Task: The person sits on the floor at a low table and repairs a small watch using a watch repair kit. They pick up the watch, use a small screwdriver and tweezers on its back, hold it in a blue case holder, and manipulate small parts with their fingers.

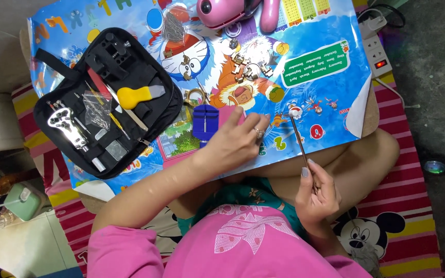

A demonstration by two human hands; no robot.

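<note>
From the head camera, looking straight down: the person sits cross-legged on a striped mat behind a low worktop (336,103) covered with a glossy blue cartoon-printed sheet. The left hand (235,141) reaches forward and lies over a flat pink card or pad, its fingers (258,123) loosely spread and pressing down rather than pinching anything; just beside its fingertips stands a small blue plastic block tool (205,122) with a thin pin upright in its middle. The right hand (318,190) is drawn back over the lap, fingers curled closed around the lower end of a long thin metal rod tool (300,141), whose tip rests on the sheet near a small round red-and-white piece (294,111).

To the left lies an open black fabric tool case (104,103), holding a yellow-handled knife-like opener (137,95), a silver pronged wrench, slim drivers and a small clear bag. Further back, loose gold-coloured metal links (243,64) are scattered over the printed sheet, with a pink rounded device (222,10) at the far edge and a white power strip (377,51) off the right corner.

As a judgement: the sheet looks slick, so the rod's tip could skid and flick the small round piece away, and the busy print would hide it. A sweeping forearm could scatter the links or knock over the blue block.
</note>
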